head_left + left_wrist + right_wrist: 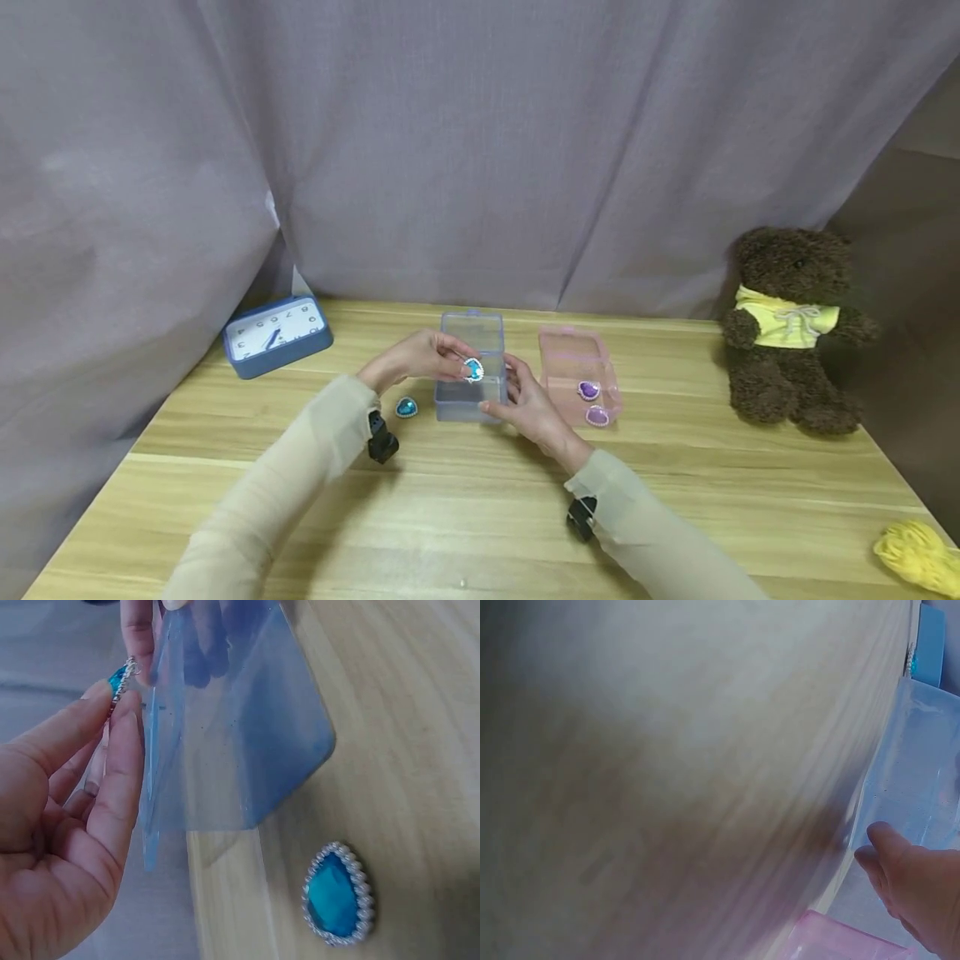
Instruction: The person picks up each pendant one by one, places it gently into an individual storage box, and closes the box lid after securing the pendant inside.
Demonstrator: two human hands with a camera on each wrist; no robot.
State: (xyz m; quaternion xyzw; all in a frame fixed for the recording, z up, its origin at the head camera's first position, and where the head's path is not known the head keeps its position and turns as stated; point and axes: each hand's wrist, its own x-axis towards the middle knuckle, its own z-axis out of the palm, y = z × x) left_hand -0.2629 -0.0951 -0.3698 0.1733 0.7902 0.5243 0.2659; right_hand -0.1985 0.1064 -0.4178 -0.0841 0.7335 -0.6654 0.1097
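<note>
Between thumb and fingertips, my left hand (420, 357) pinches a blue heart-like gem (474, 369) with a silvery beaded rim, held over the clear blue plastic box (457, 412). The box's lid (471, 332) is swung back. My right hand (542, 415) grips the box at its near right corner, thumb on the front wall and fingers along the right side. In the left wrist view, a second blue gem (334, 894) with the same beaded edge lies on the wood, left of the box.
A pink plastic box (558, 358) lies open to the right, with two purple gems (588, 390) in its near part. A blue clock (277, 335) is at the left, a brown teddy bear (791, 333) at the right. Yellow yarn (917, 554) sits at the near right edge.
</note>
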